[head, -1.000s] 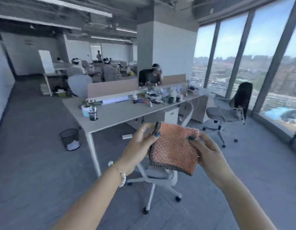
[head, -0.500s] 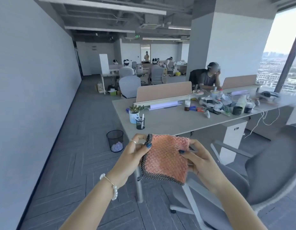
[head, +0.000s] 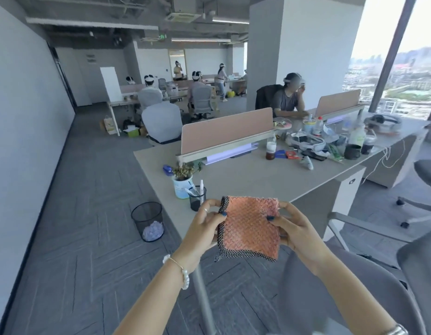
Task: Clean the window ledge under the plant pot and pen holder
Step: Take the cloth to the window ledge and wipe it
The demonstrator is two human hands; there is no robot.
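Note:
An orange cloth [head: 250, 228] with a dark woven edge hangs in front of me, held on both sides. My left hand [head: 206, 226] pinches its left edge and my right hand [head: 295, 228] grips its right edge. Beyond the cloth, a small plant in a white pot [head: 183, 183] and a black mesh pen holder [head: 197, 197] with white pens stand near the corner of a beige desk [head: 246, 175]. Both hands are in the air, short of the desk's front edge.
A black wire bin [head: 148, 221] stands on the grey carpet left of the desk. A grey office chair [head: 354, 286] is close at my lower right. Bottles, cups and clutter [head: 318, 143] fill the desk's far right. Several seated people work beyond.
The view has swung left and moved closer to the desk, so the plant pot and pen holder appear larger and nearer. Both hands keep holding the cloth the same way.

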